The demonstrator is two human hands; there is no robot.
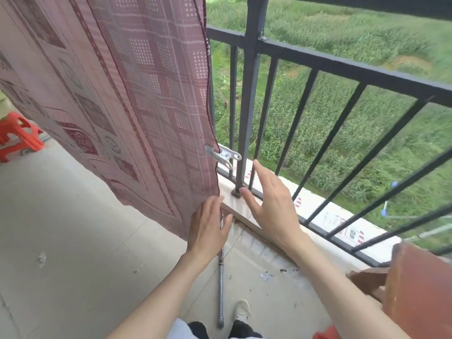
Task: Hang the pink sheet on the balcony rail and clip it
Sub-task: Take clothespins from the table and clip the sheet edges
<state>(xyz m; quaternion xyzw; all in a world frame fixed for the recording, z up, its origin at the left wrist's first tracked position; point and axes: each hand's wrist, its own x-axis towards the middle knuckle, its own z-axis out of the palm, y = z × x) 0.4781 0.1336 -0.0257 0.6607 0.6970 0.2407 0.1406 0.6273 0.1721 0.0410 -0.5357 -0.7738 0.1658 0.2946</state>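
The pink sheet (117,99) hangs by the balcony rail (342,67), thin and floppy, clip (221,155) on its edge; my left hand (208,226) touches the hem, right hand (271,201) open, so I'd pinch that edge.

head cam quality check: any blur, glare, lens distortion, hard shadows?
Head view: flat daylight, no glare or hard shadows; wide-angle bend shows in the railing; right hand, left hand, sheet and clip fairly sharp; brown object at lower right and frame edges soft.
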